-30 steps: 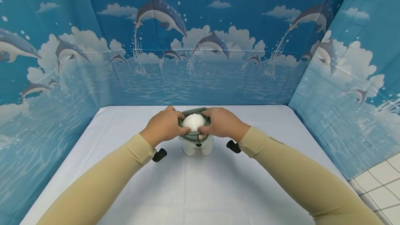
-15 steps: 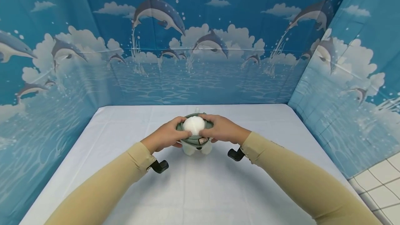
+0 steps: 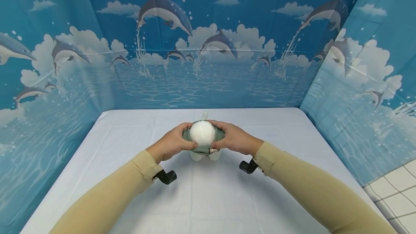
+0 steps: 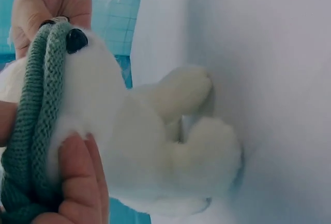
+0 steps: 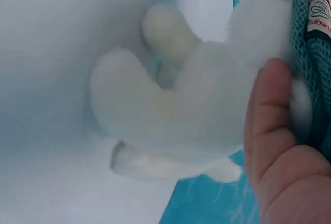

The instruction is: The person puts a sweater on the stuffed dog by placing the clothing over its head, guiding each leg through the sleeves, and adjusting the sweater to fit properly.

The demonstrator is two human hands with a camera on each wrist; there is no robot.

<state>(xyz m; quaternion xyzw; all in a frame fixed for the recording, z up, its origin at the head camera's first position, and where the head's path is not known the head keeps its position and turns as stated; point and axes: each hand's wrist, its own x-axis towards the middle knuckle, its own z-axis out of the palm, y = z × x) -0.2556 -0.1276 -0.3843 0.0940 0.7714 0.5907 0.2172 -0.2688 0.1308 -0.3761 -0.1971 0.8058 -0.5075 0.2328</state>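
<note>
A white plush toy (image 3: 202, 133) stands on the white table (image 3: 208, 198) at its middle, wearing a green knitted hat (image 3: 203, 149) rolled down around its head. My left hand (image 3: 170, 143) grips the hat's left side and my right hand (image 3: 234, 138) grips its right side. The left wrist view shows the toy's body (image 4: 155, 151), a black eye and the knitted hat (image 4: 31, 131) pinched by my thumb. In the right wrist view the toy (image 5: 176, 105) fills the middle, with the hat (image 5: 310, 53) and its small label under my thumb.
Blue walls printed with dolphins and clouds (image 3: 208, 46) enclose the table on the left, back and right. A tiled floor (image 3: 393, 187) shows at the lower right. Small black wrist cameras (image 3: 167, 177) sit under both sleeves.
Both hands have pushed the hat's rim lower around the toy's head, so more of the white crown shows. The hands sank slightly toward the table.
</note>
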